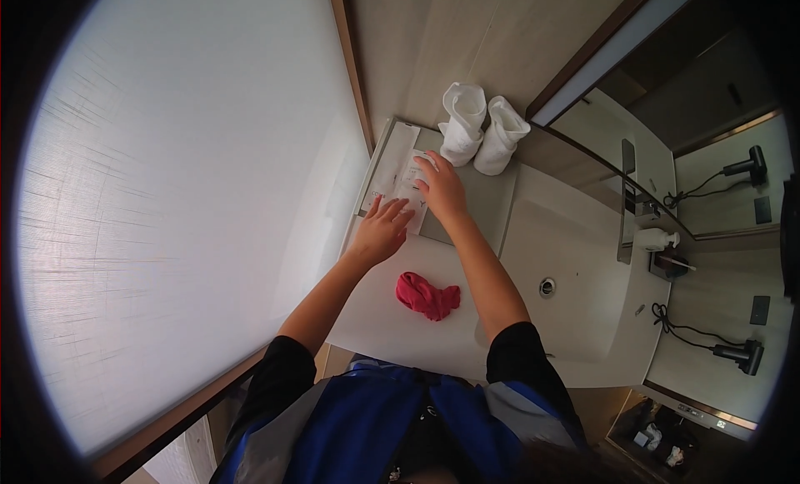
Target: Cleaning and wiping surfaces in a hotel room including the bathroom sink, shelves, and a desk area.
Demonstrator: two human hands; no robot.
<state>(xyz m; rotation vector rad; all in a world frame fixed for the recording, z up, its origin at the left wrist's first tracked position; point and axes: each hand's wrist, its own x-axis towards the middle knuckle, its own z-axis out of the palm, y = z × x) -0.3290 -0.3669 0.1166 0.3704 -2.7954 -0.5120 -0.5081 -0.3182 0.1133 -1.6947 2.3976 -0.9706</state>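
My left hand [382,230] lies with spread fingers on the near end of several flat white packets [390,171], which bear writing. Just beyond it, my right hand [442,189] touches the packets' right side with bent, parted fingers. The packets rest side by side on a grey tray [472,203] at the counter's far left. Neither hand is closed around anything. Two rolled white towels [462,125] stand upright at the tray's far right corner. Nearer to me, a crumpled red cloth [427,296] lies on the white counter between my forearms.
A washbasin [569,259] with a metal drain [547,288] is on the right. Beyond it are a faucet [625,228], a white pump bottle [655,239] and a wall-hung black hair dryer [740,354]. A frosted panel [206,190] borders the left; a mirror [650,128] stands at the upper right.
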